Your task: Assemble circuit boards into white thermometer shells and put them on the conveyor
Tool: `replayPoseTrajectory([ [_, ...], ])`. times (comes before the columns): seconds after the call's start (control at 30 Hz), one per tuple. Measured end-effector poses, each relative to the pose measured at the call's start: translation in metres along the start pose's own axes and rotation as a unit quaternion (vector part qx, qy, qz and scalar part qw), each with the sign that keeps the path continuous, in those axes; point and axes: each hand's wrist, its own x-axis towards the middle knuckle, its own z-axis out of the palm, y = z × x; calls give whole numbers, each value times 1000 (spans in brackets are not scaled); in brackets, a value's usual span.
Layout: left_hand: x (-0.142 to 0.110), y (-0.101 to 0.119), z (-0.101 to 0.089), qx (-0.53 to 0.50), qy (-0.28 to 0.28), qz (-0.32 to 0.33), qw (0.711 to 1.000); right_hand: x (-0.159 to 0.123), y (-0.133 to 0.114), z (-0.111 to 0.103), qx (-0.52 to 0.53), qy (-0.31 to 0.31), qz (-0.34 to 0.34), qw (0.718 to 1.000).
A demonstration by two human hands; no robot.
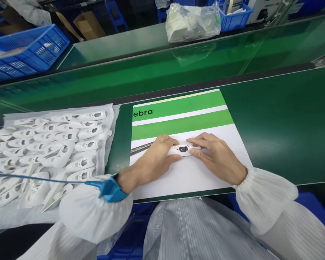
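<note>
A small white plastic part (183,149) with a dark square opening lies on a green-and-white printed card (195,119). My left hand (157,155) grips its left end, fingers curled around it. From the other side my right hand (215,155) pinches the right end, thumb and fingers pressed on it. A blue wrist strap (111,188) with a coiled cord sits on my left wrist. A thin metal tool (142,147) pokes out from under my left hand.
Several white plastic shells (56,151) lie in rows on a white sheet at the left. A green conveyor belt (273,76) runs behind the card. A clear bag of white parts (191,20) and blue crates (27,47) stand beyond it.
</note>
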Motion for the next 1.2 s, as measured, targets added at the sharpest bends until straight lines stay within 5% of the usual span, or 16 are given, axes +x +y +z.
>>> replayPoseTrajectory([
  [0.23,34,14,20,6,107,62,992,-23,-2,16,-126,71,-129,981],
  [0.37,56,10,31,42,71,94,992,-27,9,23,-204,94,-184,957],
  [0.57,47,9,5,61,54,88,993,-15,-17,16,-170,89,-161,968],
  [0.73,47,-1,-1,120,25,197,973,-8,-27,11,-171,80,-112,976],
  [0.93,42,-6,35,105,79,119,984,-24,1,25,-154,47,-113,980],
  [1.03,39,-4,29,35,93,81,992,-21,9,21,-153,88,-110,978],
  [1.2,11,-2,4,-70,26,49,996,-13,12,6,-98,113,-55,987],
])
